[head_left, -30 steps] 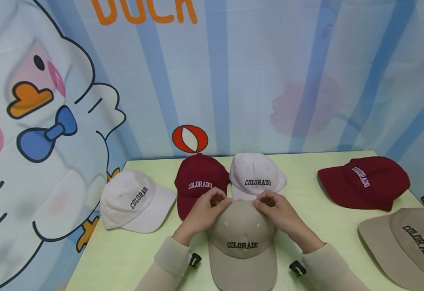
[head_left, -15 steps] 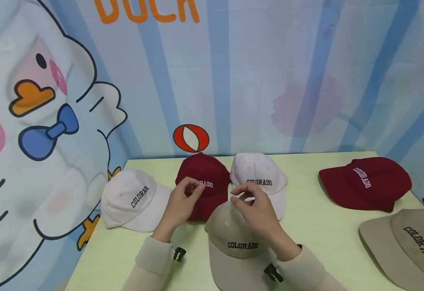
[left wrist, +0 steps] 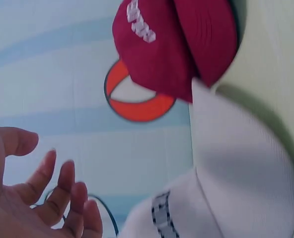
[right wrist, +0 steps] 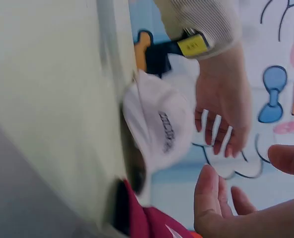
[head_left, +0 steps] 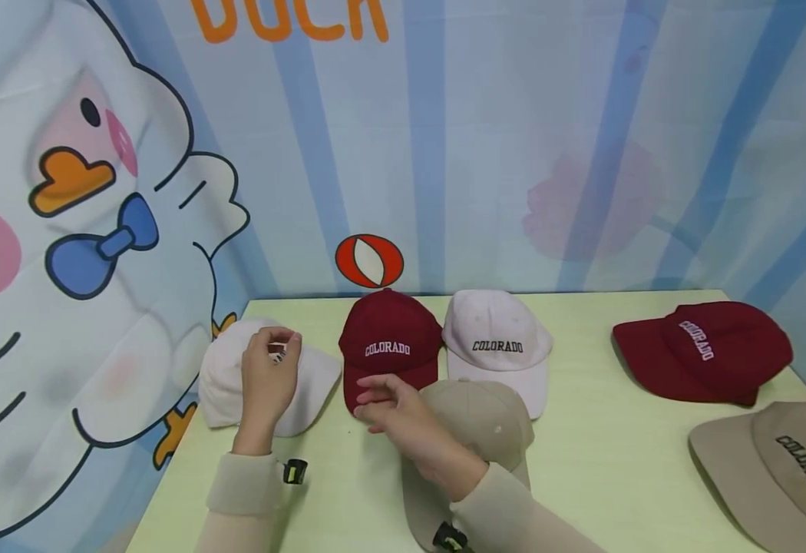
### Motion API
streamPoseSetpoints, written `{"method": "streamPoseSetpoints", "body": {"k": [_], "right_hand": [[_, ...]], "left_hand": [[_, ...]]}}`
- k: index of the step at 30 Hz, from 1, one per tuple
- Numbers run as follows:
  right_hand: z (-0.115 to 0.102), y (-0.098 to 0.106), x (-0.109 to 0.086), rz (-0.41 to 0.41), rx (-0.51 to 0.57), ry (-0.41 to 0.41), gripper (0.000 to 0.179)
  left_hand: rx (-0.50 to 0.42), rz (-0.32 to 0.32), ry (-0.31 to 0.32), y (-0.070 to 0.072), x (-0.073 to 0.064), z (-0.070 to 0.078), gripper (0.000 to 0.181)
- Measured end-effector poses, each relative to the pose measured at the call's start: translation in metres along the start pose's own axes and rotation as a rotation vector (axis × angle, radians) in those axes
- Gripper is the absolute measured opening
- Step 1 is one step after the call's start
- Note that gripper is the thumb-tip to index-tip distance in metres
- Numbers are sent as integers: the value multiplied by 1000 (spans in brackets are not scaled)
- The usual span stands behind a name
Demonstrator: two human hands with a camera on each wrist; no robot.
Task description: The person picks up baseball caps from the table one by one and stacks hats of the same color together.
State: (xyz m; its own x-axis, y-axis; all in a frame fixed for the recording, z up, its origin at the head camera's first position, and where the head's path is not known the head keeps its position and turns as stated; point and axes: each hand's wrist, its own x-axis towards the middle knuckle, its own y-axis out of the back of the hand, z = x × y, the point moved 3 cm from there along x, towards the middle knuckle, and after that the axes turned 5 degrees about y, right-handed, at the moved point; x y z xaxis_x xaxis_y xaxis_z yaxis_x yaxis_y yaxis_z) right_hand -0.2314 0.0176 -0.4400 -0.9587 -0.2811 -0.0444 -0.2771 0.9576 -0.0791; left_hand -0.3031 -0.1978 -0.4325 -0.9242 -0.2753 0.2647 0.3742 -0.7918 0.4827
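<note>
My left hand hovers over the white cap at the table's left, hiding most of its lettering. The left wrist view has that hand with fingers spread and loosely bent, apart from the cap's white brim. Just above the beige cap in the middle is my right hand; it covers that cap's lettering, and its fingertips overlap the brim of a dark red cap. Nothing is between the right hand's loose fingers. A second white cap stands beside the red one.
Another dark red cap lies at the right, with another beige cap in front of it. All sit on a pale green table. A cartoon duck backdrop rises behind the table and along its sides.
Both hands have come off the top of the middle beige cap and moved left. The left hand has travelled farther, over the left white cap. The caps stay in place.
</note>
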Motion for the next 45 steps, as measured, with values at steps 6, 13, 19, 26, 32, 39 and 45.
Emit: {"method": "streamPoseSetpoints", "body": {"k": [6,13,19,26,32,39,45], "right_hand": [[17,-29,9,-29,132,-96,57],[36,-47,17,-64,289,-166,74],[43,-54,20,-67,355,-185,79],[46,-61,21,-106,416,-178,78],[49,-63,20,-140,443,-185,77],[51,-63,19,-138,415,-196,77],[52,-63,19,-109,414,-190,77]], "left_hand": [[30,140,105,24,5,-12,33],[81,223,246,44,8,-29,50],[112,173,336,51,12,-51,70],[162,115,422,52,17,-76,80],[100,119,419,56,20,-80,79],[-17,147,398,58,19,-68,72],[-87,158,393,61,17,-50,66]]}}
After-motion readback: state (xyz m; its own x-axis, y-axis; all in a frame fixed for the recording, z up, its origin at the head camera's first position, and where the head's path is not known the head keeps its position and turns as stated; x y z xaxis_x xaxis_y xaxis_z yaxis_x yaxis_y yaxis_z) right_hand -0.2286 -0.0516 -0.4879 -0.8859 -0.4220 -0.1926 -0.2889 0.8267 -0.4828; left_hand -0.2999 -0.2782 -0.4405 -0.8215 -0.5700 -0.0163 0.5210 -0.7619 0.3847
